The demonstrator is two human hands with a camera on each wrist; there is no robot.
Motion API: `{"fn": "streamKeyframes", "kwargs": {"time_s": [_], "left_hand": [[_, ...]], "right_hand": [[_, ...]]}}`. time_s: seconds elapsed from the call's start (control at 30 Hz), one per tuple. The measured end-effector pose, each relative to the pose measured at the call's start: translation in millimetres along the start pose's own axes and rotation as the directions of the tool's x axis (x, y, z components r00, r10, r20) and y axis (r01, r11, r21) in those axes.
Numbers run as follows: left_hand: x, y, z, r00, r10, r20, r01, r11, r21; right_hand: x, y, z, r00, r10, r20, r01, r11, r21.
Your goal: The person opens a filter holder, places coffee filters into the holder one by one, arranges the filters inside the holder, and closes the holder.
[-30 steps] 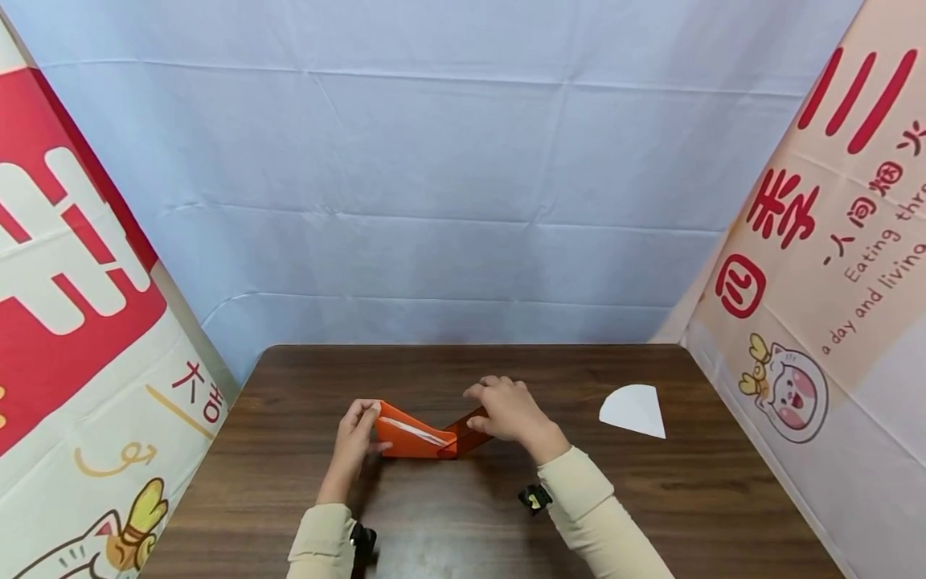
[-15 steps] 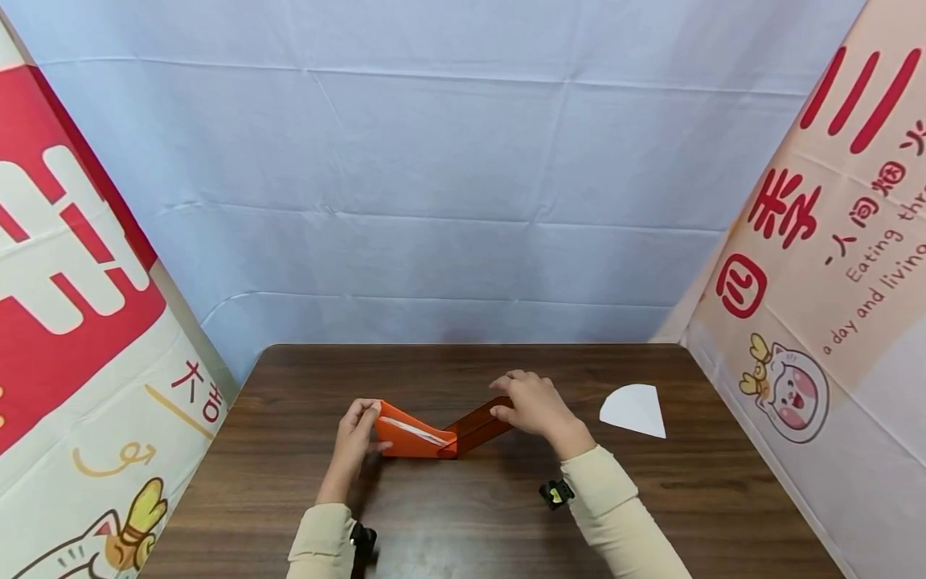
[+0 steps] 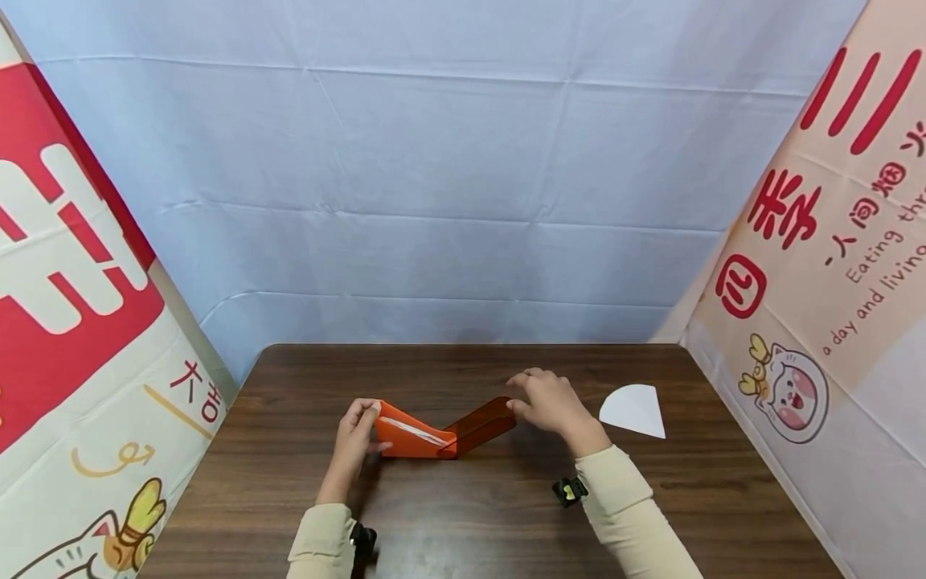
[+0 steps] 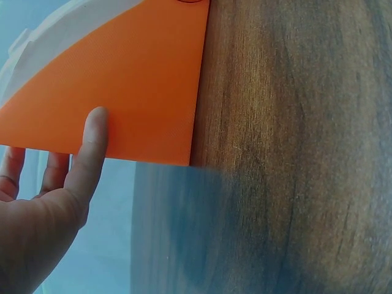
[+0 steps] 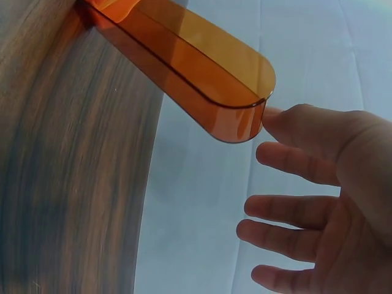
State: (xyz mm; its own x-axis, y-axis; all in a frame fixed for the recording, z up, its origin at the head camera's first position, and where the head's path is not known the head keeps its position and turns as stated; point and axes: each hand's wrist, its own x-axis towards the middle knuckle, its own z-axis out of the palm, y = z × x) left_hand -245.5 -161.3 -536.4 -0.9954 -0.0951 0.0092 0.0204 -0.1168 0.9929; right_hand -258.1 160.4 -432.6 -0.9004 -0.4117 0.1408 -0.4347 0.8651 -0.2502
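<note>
An orange filter-paper case (image 3: 415, 444) stands on the table, tapering to the right, with white paper edges (image 4: 55, 46) showing along its sloped open top. My left hand (image 3: 352, 434) grips the case's tall left end; in the left wrist view the thumb (image 4: 95, 135) lies on the front face and the other fingers go behind. From the case's low right end a see-through amber lid (image 3: 481, 425) slants up to the right, swung open. At the lid's rounded tip is my right hand (image 3: 551, 402), its thumb (image 5: 285, 122) right at the edge, the other fingers spread and holding nothing.
On the right of the dark wooden table (image 3: 579, 515) lies a flat white fan-shaped paper (image 3: 637, 410). A pale cloth (image 3: 434, 201) hangs behind the table, with printed cloths (image 3: 832, 265) at the sides.
My right hand has slid to the right, from over the lid out to its tip, so more of the lid shows. The left hand and the case have stayed put.
</note>
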Motion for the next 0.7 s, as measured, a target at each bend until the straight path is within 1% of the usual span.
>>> {"fn": "streamKeyframes", "kwargs": {"time_s": [0.2, 0.4, 0.53, 0.7], "left_hand": [[0.1, -1.3, -0.1, 1.0, 0.0, -0.008, 0.0, 1.0, -0.004], [0.6, -2.5, -0.4, 1.0, 0.0, -0.006, 0.0, 1.0, -0.006], [1.0, -1.7, -0.7, 1.0, -0.014, 0.006, 0.014, 1.0, -0.009], [1.9, 0.3, -1.9, 0.999, -0.037, 0.026, 0.037, 0.999, -0.021]], "right_hand": [[-1.5, 6.7, 0.6, 1.0, 0.007, -0.01, -0.007, 0.999, -0.033], [-5.2, 15.6, 1.7, 1.0, 0.026, 0.001, -0.026, 0.997, -0.073], [-8.4, 26.0, 3.8, 0.999, 0.051, 0.013, -0.05, 0.995, -0.09], [-11.6, 43.3, 9.4, 0.996, 0.087, 0.027, -0.085, 0.994, -0.071]]}}
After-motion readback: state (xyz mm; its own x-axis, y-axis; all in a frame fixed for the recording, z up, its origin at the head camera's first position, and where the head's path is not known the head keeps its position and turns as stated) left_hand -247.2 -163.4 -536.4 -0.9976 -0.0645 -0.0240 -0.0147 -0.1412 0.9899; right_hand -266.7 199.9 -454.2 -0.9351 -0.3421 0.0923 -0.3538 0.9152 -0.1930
